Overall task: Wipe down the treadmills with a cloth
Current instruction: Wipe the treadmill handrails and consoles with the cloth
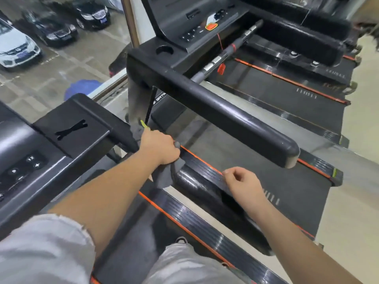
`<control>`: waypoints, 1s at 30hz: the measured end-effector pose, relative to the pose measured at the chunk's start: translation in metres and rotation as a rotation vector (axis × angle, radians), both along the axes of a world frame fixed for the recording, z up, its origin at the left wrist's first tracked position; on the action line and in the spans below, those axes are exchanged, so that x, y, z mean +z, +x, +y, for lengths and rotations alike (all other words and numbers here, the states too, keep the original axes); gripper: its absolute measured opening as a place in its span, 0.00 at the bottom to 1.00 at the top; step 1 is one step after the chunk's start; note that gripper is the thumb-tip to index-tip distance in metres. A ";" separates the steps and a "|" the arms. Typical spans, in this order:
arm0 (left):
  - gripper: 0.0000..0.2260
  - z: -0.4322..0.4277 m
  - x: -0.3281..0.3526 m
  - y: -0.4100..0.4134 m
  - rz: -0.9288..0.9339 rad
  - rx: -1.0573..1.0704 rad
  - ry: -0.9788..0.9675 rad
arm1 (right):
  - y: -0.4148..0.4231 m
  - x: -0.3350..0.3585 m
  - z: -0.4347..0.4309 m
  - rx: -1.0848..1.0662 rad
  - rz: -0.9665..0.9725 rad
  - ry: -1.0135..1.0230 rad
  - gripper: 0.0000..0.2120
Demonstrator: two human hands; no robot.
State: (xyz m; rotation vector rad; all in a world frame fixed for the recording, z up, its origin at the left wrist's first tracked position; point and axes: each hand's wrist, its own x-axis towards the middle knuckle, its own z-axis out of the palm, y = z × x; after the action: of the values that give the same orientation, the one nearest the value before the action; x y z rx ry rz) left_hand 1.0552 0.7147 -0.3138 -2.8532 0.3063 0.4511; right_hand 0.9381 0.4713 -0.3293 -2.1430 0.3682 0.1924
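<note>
Here the left hand (160, 148) is clenched round a dark grey cloth (170, 175), pressing it onto the glossy black padded handrail (194, 181) of the near treadmill, close to its console end. Further down that handrail the right hand (244, 185) hangs just above it, fingers loosely curled, holding nothing.

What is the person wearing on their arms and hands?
Nothing on either hand: the left hand and right hand are ungloved, with no watch or ring showing. Both forearms are bare. A pale grey sleeve with a frayed edge ends above the left elbow.
</note>
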 end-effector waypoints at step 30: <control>0.01 -0.275 -0.097 -0.326 0.058 -0.661 -0.123 | -0.186 -0.045 -0.190 -0.167 0.272 0.336 0.12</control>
State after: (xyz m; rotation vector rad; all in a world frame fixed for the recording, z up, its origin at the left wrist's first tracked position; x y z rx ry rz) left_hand 0.7288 0.4394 -0.4107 -2.6287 1.2650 0.3800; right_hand 0.7524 0.2811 -0.3743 -1.7488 0.6235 0.4215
